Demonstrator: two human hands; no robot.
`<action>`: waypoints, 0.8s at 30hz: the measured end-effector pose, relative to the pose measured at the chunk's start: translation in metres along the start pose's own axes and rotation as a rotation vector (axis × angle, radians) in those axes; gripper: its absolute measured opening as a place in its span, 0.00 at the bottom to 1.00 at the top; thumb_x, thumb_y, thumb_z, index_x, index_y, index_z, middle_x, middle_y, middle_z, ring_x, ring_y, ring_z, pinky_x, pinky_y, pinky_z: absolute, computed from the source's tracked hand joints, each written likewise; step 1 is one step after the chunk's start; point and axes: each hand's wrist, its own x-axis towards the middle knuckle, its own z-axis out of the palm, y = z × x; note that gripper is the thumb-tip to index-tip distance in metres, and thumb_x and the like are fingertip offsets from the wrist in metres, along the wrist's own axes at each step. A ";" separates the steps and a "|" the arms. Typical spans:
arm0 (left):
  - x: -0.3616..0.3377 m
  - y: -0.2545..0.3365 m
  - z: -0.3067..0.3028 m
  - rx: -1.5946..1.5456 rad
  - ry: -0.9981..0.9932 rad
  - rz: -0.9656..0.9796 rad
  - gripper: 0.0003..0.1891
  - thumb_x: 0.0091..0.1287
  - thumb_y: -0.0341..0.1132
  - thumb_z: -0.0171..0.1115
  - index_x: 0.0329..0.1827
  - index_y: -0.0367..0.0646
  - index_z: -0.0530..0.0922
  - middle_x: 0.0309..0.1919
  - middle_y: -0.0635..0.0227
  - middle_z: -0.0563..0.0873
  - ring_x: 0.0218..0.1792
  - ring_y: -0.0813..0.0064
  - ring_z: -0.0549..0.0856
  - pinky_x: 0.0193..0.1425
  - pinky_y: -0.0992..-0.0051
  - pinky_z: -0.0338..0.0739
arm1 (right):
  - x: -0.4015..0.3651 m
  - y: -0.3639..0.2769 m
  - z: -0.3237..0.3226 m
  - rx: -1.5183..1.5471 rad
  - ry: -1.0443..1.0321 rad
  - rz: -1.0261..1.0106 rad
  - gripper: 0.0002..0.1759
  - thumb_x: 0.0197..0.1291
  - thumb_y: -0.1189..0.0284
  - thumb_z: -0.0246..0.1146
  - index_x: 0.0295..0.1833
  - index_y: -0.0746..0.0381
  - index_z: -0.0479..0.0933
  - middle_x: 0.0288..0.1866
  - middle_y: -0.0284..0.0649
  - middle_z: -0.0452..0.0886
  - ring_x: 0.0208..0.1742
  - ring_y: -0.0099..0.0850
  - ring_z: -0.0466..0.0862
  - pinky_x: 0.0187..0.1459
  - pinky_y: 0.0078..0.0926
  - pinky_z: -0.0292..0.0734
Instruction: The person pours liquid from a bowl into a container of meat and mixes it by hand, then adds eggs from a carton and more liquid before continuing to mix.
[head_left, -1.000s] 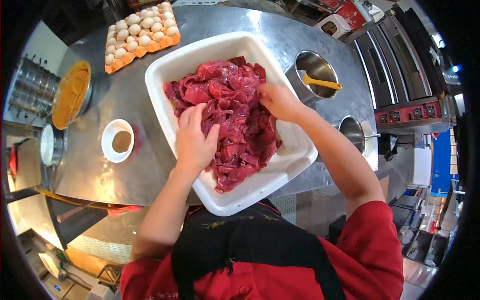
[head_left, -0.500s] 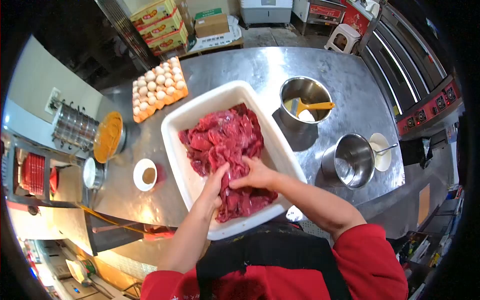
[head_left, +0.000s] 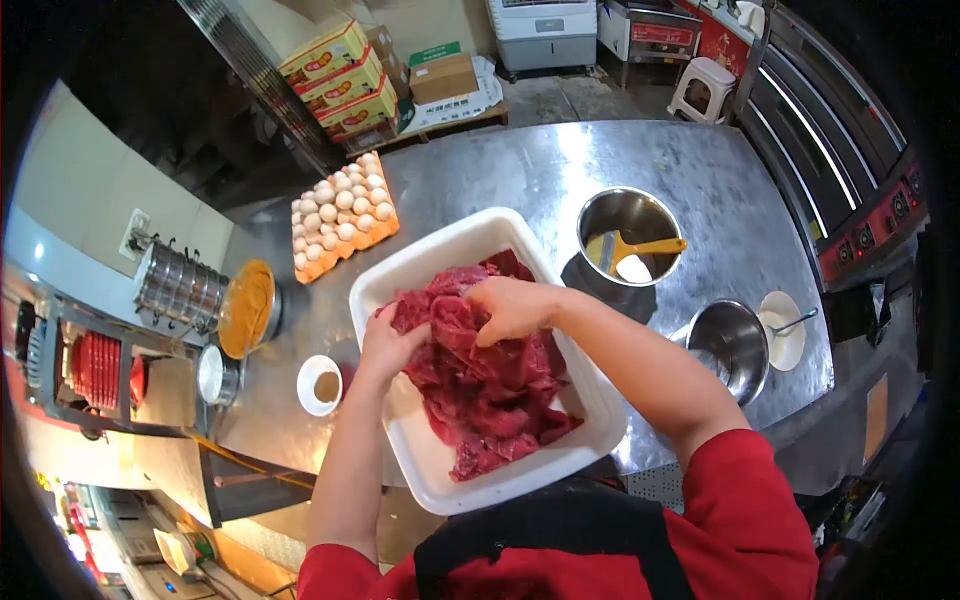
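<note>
Raw red meat slices (head_left: pixel 490 385) lie heaped in a white plastic tub (head_left: pixel 418 475) on the steel table. My left hand (head_left: pixel 393 345) grips the heap's upper left side, its fingertips buried in the slices. Across from it, my right hand (head_left: pixel 512 305) has its fingers curled over the upper part of the meat, thumb pressed into a fold. A bunch of slices is gathered between the two hands. Left of the tub stands a small white bowl (head_left: pixel 308 388) with brown powder.
An orange egg tray (head_left: pixel 350 243) sits at the back left. Right of the tub stand a steel pot (head_left: pixel 660 270) holding a yellow-handled brush (head_left: pixel 650 246), another steel pot (head_left: pixel 735 335) and a white bowl with a spoon (head_left: pixel 785 350). A pan of orange-brown powder (head_left: pixel 245 308) is far left.
Both hands have moved from the near part of the meat to its far part, drawing slices up there. The heap has shifted shape, and the whole view has tilted slightly.
</note>
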 end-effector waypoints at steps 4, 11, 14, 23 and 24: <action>0.067 -0.054 0.021 0.019 0.219 -0.116 0.32 0.56 0.51 0.73 0.56 0.36 0.78 0.62 0.47 0.74 0.61 0.58 0.77 0.63 0.65 0.73 | 0.052 0.071 -0.001 -0.222 0.096 0.303 0.42 0.41 0.51 0.75 0.59 0.67 0.75 0.55 0.56 0.80 0.59 0.47 0.79 0.61 0.38 0.73; 0.069 -0.055 0.035 -0.500 -0.045 -0.355 0.42 0.60 0.62 0.67 0.71 0.47 0.66 0.67 0.56 0.72 0.65 0.60 0.74 0.68 0.63 0.70 | 0.070 0.094 0.040 -0.043 0.173 0.559 0.60 0.44 0.38 0.71 0.76 0.62 0.58 0.74 0.60 0.61 0.72 0.53 0.66 0.71 0.41 0.63; 0.028 -0.018 0.038 -0.744 -0.201 -0.446 0.41 0.63 0.58 0.66 0.74 0.49 0.62 0.66 0.60 0.73 0.61 0.63 0.78 0.63 0.63 0.76 | 0.045 0.083 0.053 0.241 0.159 0.443 0.54 0.49 0.48 0.73 0.76 0.61 0.58 0.68 0.53 0.71 0.66 0.43 0.75 0.68 0.38 0.67; -0.041 0.006 0.027 -1.166 -0.417 -0.317 0.21 0.65 0.31 0.60 0.61 0.38 0.75 0.52 0.59 0.85 0.51 0.67 0.85 0.58 0.66 0.81 | -0.026 -0.010 0.045 0.970 0.459 0.419 0.28 0.52 0.78 0.65 0.62 0.67 0.75 0.50 0.42 0.83 0.45 0.29 0.84 0.49 0.27 0.81; -0.040 0.011 0.022 -1.169 -0.409 -0.313 0.21 0.65 0.31 0.60 0.61 0.38 0.75 0.52 0.59 0.85 0.51 0.67 0.85 0.58 0.66 0.81 | -0.028 -0.022 0.033 0.878 0.520 0.445 0.25 0.51 0.80 0.63 0.58 0.68 0.77 0.48 0.41 0.83 0.44 0.29 0.84 0.47 0.26 0.81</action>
